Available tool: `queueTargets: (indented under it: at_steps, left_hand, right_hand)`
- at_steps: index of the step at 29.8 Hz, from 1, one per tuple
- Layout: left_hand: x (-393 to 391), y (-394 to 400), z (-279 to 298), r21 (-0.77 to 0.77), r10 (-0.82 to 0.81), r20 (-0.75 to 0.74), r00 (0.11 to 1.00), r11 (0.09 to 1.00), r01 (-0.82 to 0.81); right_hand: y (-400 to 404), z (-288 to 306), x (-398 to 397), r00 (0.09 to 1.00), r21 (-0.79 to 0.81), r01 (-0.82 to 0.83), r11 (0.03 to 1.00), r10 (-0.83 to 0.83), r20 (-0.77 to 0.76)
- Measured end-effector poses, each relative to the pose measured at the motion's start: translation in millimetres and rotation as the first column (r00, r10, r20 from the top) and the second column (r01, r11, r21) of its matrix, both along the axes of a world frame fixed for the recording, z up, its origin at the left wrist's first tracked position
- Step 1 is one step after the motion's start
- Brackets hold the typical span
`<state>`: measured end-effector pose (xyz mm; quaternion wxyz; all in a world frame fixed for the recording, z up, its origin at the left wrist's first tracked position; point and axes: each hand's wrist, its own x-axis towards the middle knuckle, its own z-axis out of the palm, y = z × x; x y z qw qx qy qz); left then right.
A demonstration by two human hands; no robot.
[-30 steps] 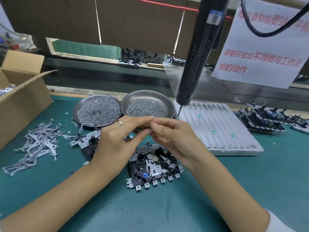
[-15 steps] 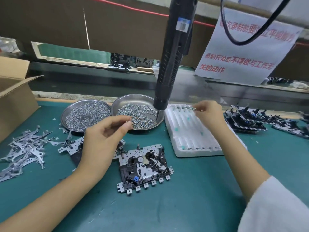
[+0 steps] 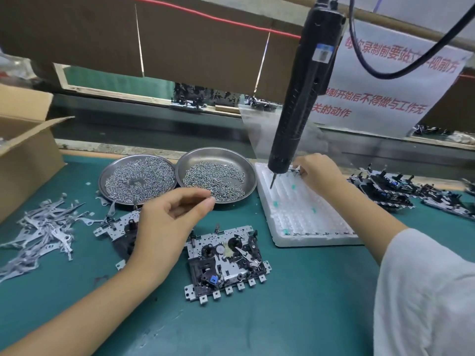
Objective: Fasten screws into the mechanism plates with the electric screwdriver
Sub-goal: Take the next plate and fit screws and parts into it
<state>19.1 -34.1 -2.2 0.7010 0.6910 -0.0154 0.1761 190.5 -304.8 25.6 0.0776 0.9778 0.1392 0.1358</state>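
Over the green bench, the left hand (image 3: 169, 222) hovers with thumb and forefinger pinched, perhaps on a screw too small to see. Below lies the plate (image 3: 226, 263), waiting. At the white tray (image 3: 303, 217), the right hand (image 3: 318, 170) pinches a small part beside the hanging screwdriver (image 3: 300, 98).

The green table (image 3: 295, 304) carries two steel dishes (image 3: 138, 177) of screws (image 3: 214, 179) (side by side), a white tray (image 3: 305, 219), loose metal levers (image 3: 43, 227), a cardboard box (image 3: 23, 160), and mechanism plates (image 3: 226, 260) centre and right.
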Motion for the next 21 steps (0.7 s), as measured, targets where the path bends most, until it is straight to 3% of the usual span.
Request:
queueTargets:
  at_steps: [4, 8, 10, 12, 13, 16, 18, 19, 21]
  left_hand:
    - [1, 1, 0, -0.011, -0.011, -0.008, 1.0, 1.0, 0.011]
    - [1, 1, 0, -0.01, -0.027, -0.001, 1.0, 1.0, 0.027]
    - [1, 0, 0, -0.001, -0.041, 0.012, 0.999, 0.999, 0.041]
    - [0, -2, 0, 0.015, -0.053, 0.029, 0.998, 0.999, 0.052]
    - [0, -3, -1, 0.021, -0.059, 0.036, 0.998, 0.998, 0.058]
    - [-2, -6, -3, 0.044, -0.074, 0.058, 0.996, 0.996, 0.072]
    - [-4, -9, -3, 0.057, -0.091, 0.072, 0.993, 0.995, 0.087]
    - [-5, -10, -3, 0.058, -0.098, 0.08, 0.992, 0.994, 0.094]
    - [-6, -11, -3, 0.069, -0.095, 0.094, 0.991, 0.994, 0.088]
  right_hand:
    - [-3, 2, -2, 1.0, 0.032, -0.006, 0.999, 0.006, 0.009]
    - [-4, 10, -22, 0.999, 0.351, 0.039, 0.936, -0.047, 0.014]
    - [-3, 18, -45, 0.985, 0.514, 0.131, 0.848, -0.051, -0.168]
    - [4, 25, -74, 0.918, 0.691, 0.229, 0.686, 0.085, -0.387]
    - [13, 26, -89, 0.886, 0.782, 0.247, 0.572, 0.193, -0.421]
    - [54, 18, -122, 0.822, 0.957, 0.233, 0.174, 0.491, -0.289]
    - [79, 6, -132, 0.778, 0.959, 0.279, -0.055, 0.598, -0.192]
    - [88, 0, -135, 0.771, 0.954, 0.282, -0.102, 0.616, -0.162]
    - [97, -9, -140, 0.778, 0.961, 0.257, -0.103, 0.612, -0.142]
